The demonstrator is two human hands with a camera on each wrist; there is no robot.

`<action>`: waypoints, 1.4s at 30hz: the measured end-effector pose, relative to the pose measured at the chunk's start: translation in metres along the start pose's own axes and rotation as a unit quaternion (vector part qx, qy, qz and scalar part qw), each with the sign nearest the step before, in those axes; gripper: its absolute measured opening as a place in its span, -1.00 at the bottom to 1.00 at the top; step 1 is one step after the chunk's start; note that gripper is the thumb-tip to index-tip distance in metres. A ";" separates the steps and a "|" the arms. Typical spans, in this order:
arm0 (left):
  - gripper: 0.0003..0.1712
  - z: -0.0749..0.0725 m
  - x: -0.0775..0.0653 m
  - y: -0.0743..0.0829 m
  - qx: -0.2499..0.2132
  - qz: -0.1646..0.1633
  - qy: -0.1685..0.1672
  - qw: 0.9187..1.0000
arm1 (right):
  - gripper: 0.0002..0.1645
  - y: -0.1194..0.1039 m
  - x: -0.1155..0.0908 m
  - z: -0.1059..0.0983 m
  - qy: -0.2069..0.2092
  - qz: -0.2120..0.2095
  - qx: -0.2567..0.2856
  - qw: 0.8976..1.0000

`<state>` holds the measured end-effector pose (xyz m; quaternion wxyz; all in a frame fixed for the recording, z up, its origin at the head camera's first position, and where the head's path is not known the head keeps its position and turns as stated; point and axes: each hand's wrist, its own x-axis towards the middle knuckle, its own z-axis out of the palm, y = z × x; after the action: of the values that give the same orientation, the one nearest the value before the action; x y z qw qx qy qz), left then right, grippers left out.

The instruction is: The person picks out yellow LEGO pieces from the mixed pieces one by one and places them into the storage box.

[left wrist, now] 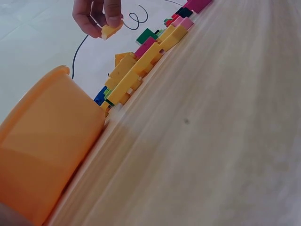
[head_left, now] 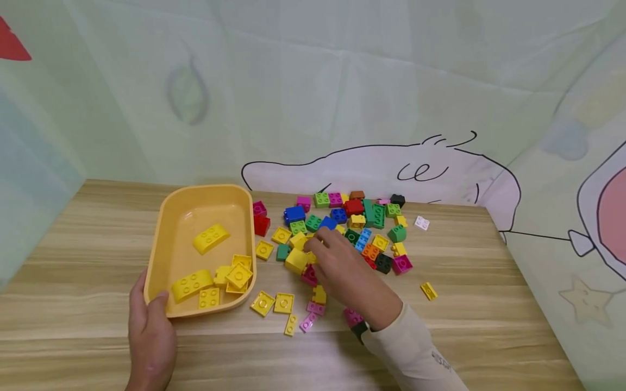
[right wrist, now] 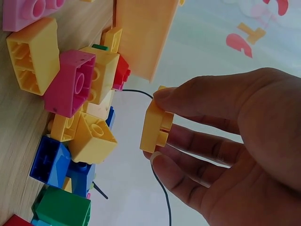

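In the head view my left hand grips the near left corner of an orange-yellow plastic tray, thumb over the rim. Several yellow toy building bricks lie inside, among them two arched ones and some flat square ones. My right hand is over the loose brick pile, right of the tray. Thumb and fingertips pinch a small yellow brick, its studs facing the palm in the right wrist view. From the left wrist, that brick appears raised above the pile, beyond the tray's outer wall.
Mixed bricks in blue, green, red, pink and black spread over the wooden table. Flat yellow plates lie just right of the tray's near corner. A white brick sits apart at the right. A printed cloth hangs behind the table.
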<state>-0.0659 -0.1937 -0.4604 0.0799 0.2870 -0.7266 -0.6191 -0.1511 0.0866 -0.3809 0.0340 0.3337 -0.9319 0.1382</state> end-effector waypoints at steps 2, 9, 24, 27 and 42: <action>-0.40 0.000 0.000 0.000 0.000 0.001 0.001 1.000 | -0.63 0.000 0.001 0.000 0.001 -0.001 -0.002 1.000; -0.40 0.000 0.000 0.000 -0.004 0.002 0.001 1.000 | -0.64 -0.002 0.002 0.000 0.000 0.000 -0.003 1.000; -0.40 0.000 -0.001 0.000 -0.006 0.006 -0.006 1.000 | -0.61 -0.008 0.009 -0.003 -0.002 -0.004 -0.010 1.000; -0.40 0.000 -0.001 0.000 -0.005 0.008 -0.006 1.000 | -0.61 -0.011 0.011 -0.004 -0.007 -0.003 -0.012 1.000; -0.40 0.000 0.000 -0.001 -0.006 0.015 -0.010 1.000 | -0.63 -0.022 0.019 -0.004 0.015 -0.044 -0.020 0.999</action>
<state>-0.0651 -0.1940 -0.4609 0.0833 0.2694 -0.7275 -0.6254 -0.1519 0.0600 -0.3689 0.0601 0.3712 -0.9184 0.1228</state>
